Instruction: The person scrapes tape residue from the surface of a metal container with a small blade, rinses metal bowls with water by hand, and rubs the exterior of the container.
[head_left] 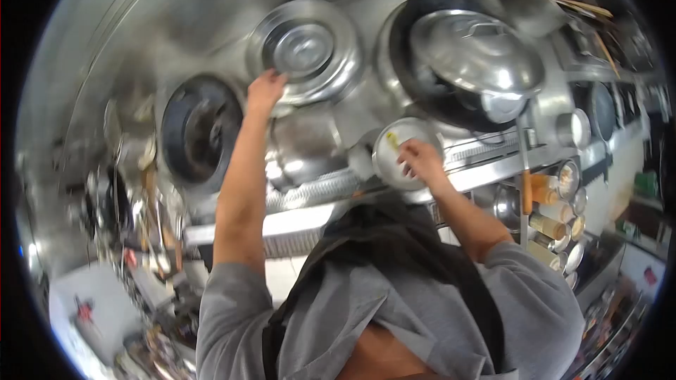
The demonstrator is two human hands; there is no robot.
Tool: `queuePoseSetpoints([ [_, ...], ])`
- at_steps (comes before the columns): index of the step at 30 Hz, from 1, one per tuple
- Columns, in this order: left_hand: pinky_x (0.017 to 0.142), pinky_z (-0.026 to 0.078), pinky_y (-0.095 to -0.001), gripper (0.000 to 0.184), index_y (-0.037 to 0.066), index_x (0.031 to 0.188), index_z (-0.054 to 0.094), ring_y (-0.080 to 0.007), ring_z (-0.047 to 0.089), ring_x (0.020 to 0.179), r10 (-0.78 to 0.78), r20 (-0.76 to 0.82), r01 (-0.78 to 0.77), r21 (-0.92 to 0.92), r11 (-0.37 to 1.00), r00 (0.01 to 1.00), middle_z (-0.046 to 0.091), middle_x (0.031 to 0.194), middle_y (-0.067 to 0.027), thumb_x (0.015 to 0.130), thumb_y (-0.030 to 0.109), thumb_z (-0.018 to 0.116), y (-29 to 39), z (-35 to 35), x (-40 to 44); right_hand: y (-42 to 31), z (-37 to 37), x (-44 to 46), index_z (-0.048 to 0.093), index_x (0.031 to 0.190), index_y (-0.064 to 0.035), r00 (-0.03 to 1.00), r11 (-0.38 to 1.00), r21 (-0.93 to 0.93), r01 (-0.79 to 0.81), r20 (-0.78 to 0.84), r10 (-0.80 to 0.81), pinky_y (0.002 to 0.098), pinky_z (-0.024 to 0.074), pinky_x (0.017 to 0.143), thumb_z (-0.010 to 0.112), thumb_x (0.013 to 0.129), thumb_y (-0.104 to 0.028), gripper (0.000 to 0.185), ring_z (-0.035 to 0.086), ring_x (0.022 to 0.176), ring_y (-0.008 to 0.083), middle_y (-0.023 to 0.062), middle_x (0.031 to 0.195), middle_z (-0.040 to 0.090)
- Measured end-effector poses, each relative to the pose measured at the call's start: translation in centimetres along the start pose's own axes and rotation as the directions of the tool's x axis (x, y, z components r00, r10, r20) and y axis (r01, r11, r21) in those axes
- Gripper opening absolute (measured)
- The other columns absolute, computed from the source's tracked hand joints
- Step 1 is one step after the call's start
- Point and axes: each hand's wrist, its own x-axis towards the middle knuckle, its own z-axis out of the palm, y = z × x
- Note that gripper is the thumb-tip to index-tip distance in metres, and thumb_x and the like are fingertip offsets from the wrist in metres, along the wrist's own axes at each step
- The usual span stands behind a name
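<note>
Toward the far side of the steel desk, the left hand reaches out to a wide metal basin, its fingers at the near left part of the rim. A smaller metal bowl sits within the basin's rim. Closer to the body, the right hand is over a pale round bowl, covering part of its right side. Its fingers are bent and drawn fairly close together, pointing toward a small yellow-green piece that shows against the upper left of the pale bowl. Motion blur softens both hands, so I cannot tell whether the left fingers are closed on the rim or the right ones pinch anything.

To the left of the left forearm stands a dark wok, its inside facing up. On the other side, beyond the right hand, is a large black wok with a domed metal lid lying tilted over it. A ladle with an orange-brown handle runs down past the desk's front edge, right of the right forearm. Beside that handle, farther right, open containers are grouped together, some with pale contents. The person wears a grey shirt and a black apron.
</note>
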Motion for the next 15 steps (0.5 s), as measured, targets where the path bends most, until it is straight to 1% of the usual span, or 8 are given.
queuePoseSetpoints([
  [2,0.11,0.038,-0.0448,0.074,0.008,0.136,0.058,-0.0409,0.051,0.129,0.003,0.051,0.001,-0.091,0.996,0.999,0.056,0.136,-0.0237,0.082,0.059,0.055,5.9,2.9,2.3,-0.2,-1.6,2.0,0.061,0.111,-0.0064,0.994,0.986,0.139,0.088,-0.083,-0.077,0.0358,0.0524,0.048,0.058,0.095,-0.022,0.022,0.064,0.059,0.0209,0.0118,0.09,0.071],
  [4,0.102,0.045,-0.0453,0.068,0.004,0.126,0.063,-0.0371,0.058,0.121,-0.081,-0.046,0.085,0.076,0.993,0.996,0.06,0.131,-0.0238,0.083,0.057,0.056,2.2,-6.6,12.1,-1.4,1.6,6.3,0.061,0.12,-0.0051,0.974,0.848,0.481,0.223,-0.064,-0.219,0.0304,0.0531,0.055,0.06,0.092,-0.012,0.029,0.066,0.065,0.0168,0.0104,0.092,0.071],
  [5,0.084,0.053,-0.0437,0.062,0.001,0.114,0.066,-0.0322,0.068,0.095,-0.089,0.094,0.114,-0.307,0.945,0.992,0.068,0.113,-0.0215,0.083,0.055,0.059,2.8,-3.0,13.8,-5.2,-1.2,3.6,0.064,0.116,-0.0052,0.993,0.957,0.277,0.087,-0.105,-0.06,0.0305,0.0533,0.056,0.059,0.092,-0.015,0.026,0.065,0.065,0.0151,0.0081,0.089,0.07],
  [7,0.056,0.05,-0.044,0.037,0.001,0.104,0.065,-0.0284,0.065,0.067,-0.048,0.126,0.082,-0.276,0.958,0.991,0.067,0.085,-0.016,0.083,0.031,0.063,3.6,7.1,16.8,-5.6,-4.7,1.0,0.065,0.106,-0.0044,0.987,0.997,0.054,0.054,-0.154,-0.045,0.0317,0.0532,0.057,0.06,0.092,-0.018,0.021,0.065,0.061,0.0148,0.0065,0.086,0.069],
  [8,0.044,0.046,-0.0447,0.027,0.002,0.102,0.063,-0.0297,0.064,0.063,-0.246,0.228,0.334,-0.574,0.748,0.942,0.064,0.081,-0.0154,0.082,0.02,0.062,4.8,8.6,17.2,-7.1,-6.6,-0.6,0.065,0.106,-0.0044,0.972,0.998,0.048,0.031,-0.235,-0.019,0.0317,0.0532,0.057,0.06,0.092,-0.018,0.021,0.065,0.061,0.0148,0.0065,0.086,0.069],
  [10,0.039,0.042,-0.0404,0.03,0.003,0.108,0.06,-0.0271,0.062,0.065,-0.32,0.239,0.399,-0.538,0.742,0.917,0.063,0.094,-0.018,0.084,0.021,0.059,4.3,10.4,18.5,-9.3,-6.3,-0.6,0.065,0.101,-0.0045,0.995,0.995,-0.099,0.016,-0.094,-0.025,0.0321,0.0527,0.056,0.06,0.093,-0.018,0.017,0.065,0.057,0.0153,0.0054,0.082,0.069],
  [13,0.04,0.039,-0.0357,0.036,0.007,0.117,0.058,-0.0236,0.059,0.067,-0.334,0.454,0.511,-0.353,0.784,0.826,0.062,0.105,-0.016,0.087,0.027,0.056,4.3,12.1,20.7,-8.0,-6.8,1.3,0.065,0.096,-0.0045,0.985,0.991,-0.098,0.087,-0.139,-0.1,0.032,0.052,0.056,0.059,0.093,-0.018,0.015,0.065,0.056,0.0155,0.0047,0.078,0.068],
  [15,0.042,0.036,-0.0315,0.038,0.01,0.118,0.058,-0.0232,0.056,0.062,-0.397,0.544,0.674,-0.579,0.459,0.739,0.063,0.102,-0.0128,0.089,0.034,0.052,5.7,13.1,19.6,-7.8,-7.4,2.0,0.064,0.095,-0.004,0.987,0.998,-0.026,0.049,-0.152,-0.053,0.0319,0.0518,0.057,0.059,0.094,-0.018,0.015,0.065,0.057,0.0157,0.0052,0.079,0.068],
])
